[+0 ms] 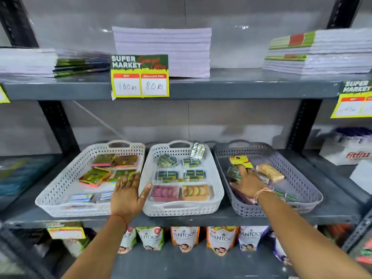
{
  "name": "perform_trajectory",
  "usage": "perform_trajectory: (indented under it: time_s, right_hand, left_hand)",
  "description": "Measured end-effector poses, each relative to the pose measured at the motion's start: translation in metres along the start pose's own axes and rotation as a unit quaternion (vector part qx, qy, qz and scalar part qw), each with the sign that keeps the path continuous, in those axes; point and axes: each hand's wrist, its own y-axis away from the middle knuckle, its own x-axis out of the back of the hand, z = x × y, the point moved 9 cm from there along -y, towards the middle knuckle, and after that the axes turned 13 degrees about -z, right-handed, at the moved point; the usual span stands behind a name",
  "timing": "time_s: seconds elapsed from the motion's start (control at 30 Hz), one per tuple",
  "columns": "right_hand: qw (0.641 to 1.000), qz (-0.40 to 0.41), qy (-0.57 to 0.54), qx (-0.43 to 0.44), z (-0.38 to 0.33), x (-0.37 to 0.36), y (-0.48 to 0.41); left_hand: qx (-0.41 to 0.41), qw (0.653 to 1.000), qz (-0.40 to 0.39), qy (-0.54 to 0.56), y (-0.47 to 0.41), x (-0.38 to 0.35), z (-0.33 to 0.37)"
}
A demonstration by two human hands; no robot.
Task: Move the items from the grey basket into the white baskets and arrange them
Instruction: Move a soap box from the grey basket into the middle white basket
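Right hand [248,183] in perforated grey basket [298,178] among packets.

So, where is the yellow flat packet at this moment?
In the head view, the yellow flat packet lies at the back of the grey plastic basket on the right, just beyond the fingertips of the right hand and left of the beige biscuit pack.
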Motion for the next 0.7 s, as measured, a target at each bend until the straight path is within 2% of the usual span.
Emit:
perform_trajectory:
  time_s: [0.1, 0.27, 0.4, 0.57, 0.7]
  right_hand:
    - [0.997, -0.053, 0.030, -0.039, 0.010, -0.019, -0.009]
    - [0.990, -0.067, 0.073, -0.097, 0.016, -0.023, -0.011]
    - [0.991, -0.083, 0.046, -0.094, 0.019, -0.027, -0.011]
    - [0.996, -0.008, -0.019, -0.084, 0.018, -0.010, -0.007]
    - [0.991, 0.126, -0.033, -0.033, -0.018, 0.041, -0.002]
  left_hand:
    - [0.003, 1.000, -0.006, -0.013, 0.001, -0.013, -0.007]
    - [0.008, 1.000, -0.002, -0.016, 0.000, -0.016, -0.008]
    - [0.005, 1.000, -0.002, -0.013, 0.001, -0.016, -0.006]
    - [0.006, 1.000, 0.005, -0.012, 0.003, -0.014, -0.005]
    - [0.010, 1.000, 0.008, -0.014, 0.003, -0.015, -0.006]
